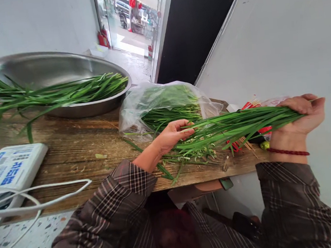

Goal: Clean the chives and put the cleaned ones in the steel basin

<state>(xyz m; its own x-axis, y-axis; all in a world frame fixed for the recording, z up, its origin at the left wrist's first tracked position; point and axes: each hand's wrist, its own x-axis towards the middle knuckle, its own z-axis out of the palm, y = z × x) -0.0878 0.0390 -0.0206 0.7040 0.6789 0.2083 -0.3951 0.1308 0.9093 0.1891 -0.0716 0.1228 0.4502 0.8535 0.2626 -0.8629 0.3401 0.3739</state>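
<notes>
A bunch of long green leaves stretches sideways above the right part of the wooden table. My right hand, with a red cord at the wrist, is wrapped round its right end. At the left tips, my left hand pinches some leaves between thumb and fingers. Behind my left hand, an open clear plastic bag holds more of the same greens. Loose trimmings lie on the table beneath the bunch. A large steel basin at the left holds another pile of leaves, some hanging over its rim.
A white box and white cables are at the left of the wooden table. Red items and thin sticks lie near my right wrist, beside a small green fruit. A wall rises on the right.
</notes>
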